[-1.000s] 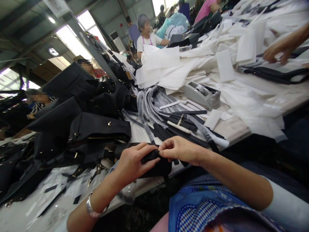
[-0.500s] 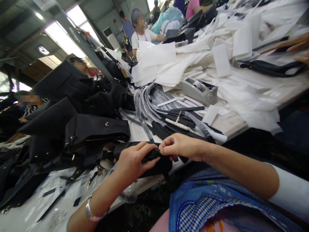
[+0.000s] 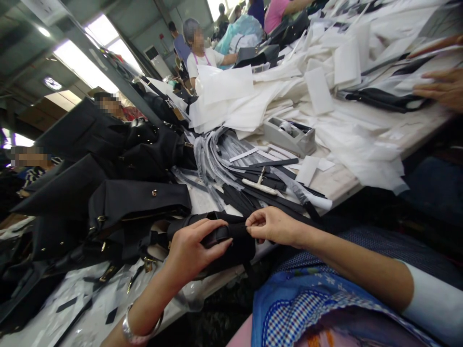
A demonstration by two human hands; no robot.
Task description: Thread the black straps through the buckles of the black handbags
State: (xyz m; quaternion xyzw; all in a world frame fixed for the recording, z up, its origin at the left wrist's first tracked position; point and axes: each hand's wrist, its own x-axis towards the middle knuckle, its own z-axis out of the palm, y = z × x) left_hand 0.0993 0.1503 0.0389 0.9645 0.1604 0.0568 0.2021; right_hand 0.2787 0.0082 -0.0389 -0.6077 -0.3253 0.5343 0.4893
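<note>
A black bag point(image 3: 237, 248) lies at the table's front edge, under both my hands. My left hand point(image 3: 193, 243) is closed around a looped black strap point(image 3: 219, 234) on top of it, thumb and fingers on either side. To the right, my right hand point(image 3: 273, 225) pinches its thumb and forefinger together just above the bag's dark surface. Whatever sits in that pinch is too small and dark to make out. A gap with dark material in it separates the two hands.
Black bags point(image 3: 139, 200) are piled at left. Black straps point(image 3: 235, 200), a tagging gun point(image 3: 260, 185) and a grey tape dispenser point(image 3: 291, 135) lie beyond my hands. White sheets point(image 3: 227, 91) cover the back. A co-worker's hand point(image 3: 443, 89) is at right.
My right hand has drawn away to the right from my left hand, opening a gap between them. A co-worker's hand has come further into view at right.
</note>
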